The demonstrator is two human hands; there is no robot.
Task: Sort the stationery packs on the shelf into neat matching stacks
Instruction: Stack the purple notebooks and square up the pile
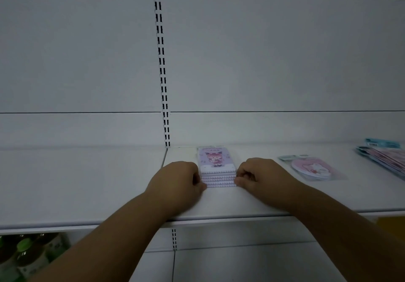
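A stack of several purple packs (215, 161) with a cartoon girl on top lies on the white shelf (241, 203), near its back. My left hand (177, 177) presses against the stack's left side with curled fingers. My right hand (257, 173) presses against its right side the same way. The front edges of the packs are stepped slightly toward me. To the right lies a pink round pack (311, 167) in clear wrap. A fanned pile of blue-edged packs (385, 157) sits at the far right.
The shelf's back panel (263, 62) rises behind with a slotted upright (163, 73). The shelf's left section (76, 183) adjoins at a seam. Below the shelf at lower left stand green-capped bottles (24, 253).
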